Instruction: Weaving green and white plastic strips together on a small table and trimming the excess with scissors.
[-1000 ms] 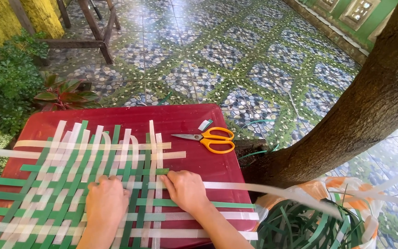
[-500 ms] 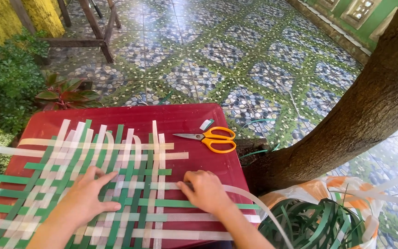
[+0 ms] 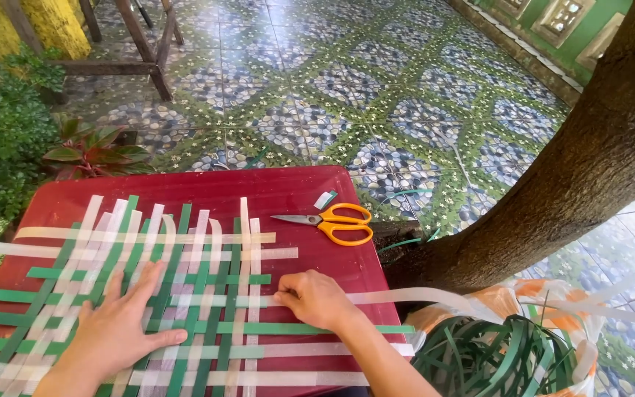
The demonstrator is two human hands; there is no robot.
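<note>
A flat mat woven from green and white plastic strips [image 3: 185, 294] lies on a dark red table [image 3: 207, 191]. My left hand [image 3: 123, 331] lies flat on the mat's left part, fingers spread. My right hand [image 3: 317, 298] pinches a long white strip [image 3: 420, 296] at the mat's right edge; the strip runs off to the right past the table. Orange-handled scissors [image 3: 332, 220] rest on the table beyond my right hand, with a small white strip offcut [image 3: 325, 199] beside them.
A thick tree trunk [image 3: 575, 169] leans at the right. A bag of loose green strips [image 3: 501, 353] stands below it. Potted plants [image 3: 16, 140] are at the left. A wooden stand [image 3: 141, 51] is on the patterned tile floor [image 3: 376, 81].
My left hand slid left across the mat and now lies flat there. My right hand shifted right to the mat's edge, drawing the white strip along.
</note>
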